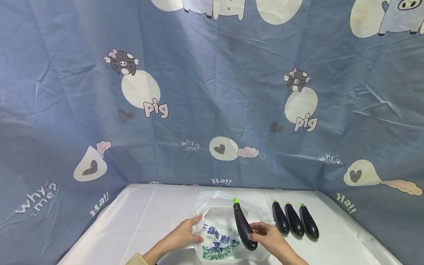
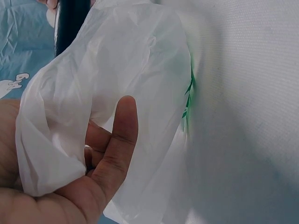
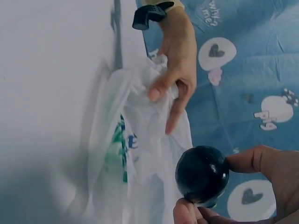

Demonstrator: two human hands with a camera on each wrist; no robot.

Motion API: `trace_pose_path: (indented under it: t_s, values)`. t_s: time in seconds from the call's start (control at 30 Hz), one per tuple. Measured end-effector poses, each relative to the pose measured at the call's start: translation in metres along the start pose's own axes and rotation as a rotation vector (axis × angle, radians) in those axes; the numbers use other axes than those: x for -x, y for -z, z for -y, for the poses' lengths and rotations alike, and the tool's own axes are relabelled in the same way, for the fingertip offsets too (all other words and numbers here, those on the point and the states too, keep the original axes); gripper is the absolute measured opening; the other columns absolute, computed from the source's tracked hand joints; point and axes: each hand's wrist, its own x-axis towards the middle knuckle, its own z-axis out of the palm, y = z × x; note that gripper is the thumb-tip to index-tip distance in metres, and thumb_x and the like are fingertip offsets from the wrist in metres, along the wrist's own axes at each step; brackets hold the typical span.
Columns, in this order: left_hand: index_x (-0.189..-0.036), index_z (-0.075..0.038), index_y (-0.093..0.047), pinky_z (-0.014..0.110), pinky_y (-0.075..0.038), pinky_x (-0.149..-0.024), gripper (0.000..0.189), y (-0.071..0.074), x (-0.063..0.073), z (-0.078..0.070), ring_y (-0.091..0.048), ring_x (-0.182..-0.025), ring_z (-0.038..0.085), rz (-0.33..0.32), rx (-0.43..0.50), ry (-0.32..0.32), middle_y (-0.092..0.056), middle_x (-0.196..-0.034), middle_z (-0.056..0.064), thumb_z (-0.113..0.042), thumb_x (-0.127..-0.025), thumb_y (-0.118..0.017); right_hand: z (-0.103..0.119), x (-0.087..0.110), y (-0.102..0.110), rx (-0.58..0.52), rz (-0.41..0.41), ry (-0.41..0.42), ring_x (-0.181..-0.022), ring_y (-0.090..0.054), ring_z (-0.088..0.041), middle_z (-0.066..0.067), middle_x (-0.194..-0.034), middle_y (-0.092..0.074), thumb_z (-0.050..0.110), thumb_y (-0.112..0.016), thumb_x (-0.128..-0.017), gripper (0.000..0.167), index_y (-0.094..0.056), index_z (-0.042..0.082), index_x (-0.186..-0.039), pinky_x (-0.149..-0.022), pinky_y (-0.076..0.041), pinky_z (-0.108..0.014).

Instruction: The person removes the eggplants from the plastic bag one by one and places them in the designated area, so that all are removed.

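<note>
A white plastic bag (image 1: 228, 224) with blue and green print lies on the table, mouth facing up. At its left side my left hand (image 1: 185, 232) holds the rim, thumb and index finger spread apart; in the left wrist view the thin plastic (image 2: 60, 135) folds over the palm. My right hand (image 1: 269, 237) pinches an eggplant (image 1: 243, 226) near its thick lower end, over the bag. Its bright green stem end points away from me. The right wrist view shows the round dark end of this eggplant (image 3: 202, 175) between thumb and fingers.
Three more eggplants, a left one (image 1: 281, 218), a middle one (image 1: 294, 220) and a right one (image 1: 309, 222), lie side by side right of the bag. A white cloth (image 1: 142, 209) covers the table. Behind it hangs a blue printed curtain (image 1: 185, 121).
</note>
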Motion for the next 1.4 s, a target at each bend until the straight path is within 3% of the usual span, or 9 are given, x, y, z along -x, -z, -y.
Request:
trace_pose_path:
  t_s: [0.47,0.73,1.0,1.4]
  values:
    - [-0.141,0.011,-0.038,0.061,-0.038,-0.102,0.084,0.001,0.000,-0.001,-0.042,-0.129,0.051,0.007,0.017,0.016,-0.040,-0.143,0.034,-0.010,-0.071,-0.079,-0.005,-0.001,0.030,0.001,-0.137,-0.107,-0.094,-0.065,-0.020,-0.007,-0.104,-0.070,0.024,-0.074,-0.079,0.048,-0.064,-0.001,-0.118,-0.084,-0.054,-0.046]
    - [-0.141,0.011,-0.038,0.056,-0.044,-0.099,0.083,0.002,0.000,0.000,-0.047,-0.126,0.049,0.017,0.017,0.020,-0.041,-0.142,0.034,-0.010,-0.072,-0.079,-0.024,-0.005,0.065,-0.043,-0.149,-0.136,-0.103,-0.064,-0.023,-0.015,-0.118,-0.066,0.031,-0.072,-0.082,0.059,-0.057,-0.003,-0.129,-0.088,-0.052,-0.045]
    - [-0.141,0.010,-0.039,0.063,-0.035,-0.103,0.082,0.001,0.000,0.000,-0.039,-0.130,0.053,0.016,0.008,0.030,-0.040,-0.144,0.034,-0.010,-0.073,-0.078,-0.040,-0.012,0.094,-0.043,-0.150,-0.172,-0.103,-0.064,-0.029,-0.026,-0.128,-0.058,0.037,-0.070,-0.085,0.068,-0.051,-0.007,-0.133,-0.088,-0.053,-0.046]
    - [-0.141,0.011,-0.039,0.061,-0.037,-0.102,0.082,0.000,-0.001,0.002,-0.043,-0.128,0.052,0.016,0.000,0.007,-0.041,-0.143,0.034,-0.011,-0.072,-0.079,-0.060,-0.015,0.127,-0.061,-0.142,-0.201,-0.112,-0.059,-0.039,-0.033,-0.141,-0.042,0.045,-0.065,-0.088,0.080,-0.039,-0.010,-0.140,-0.098,-0.045,-0.055]
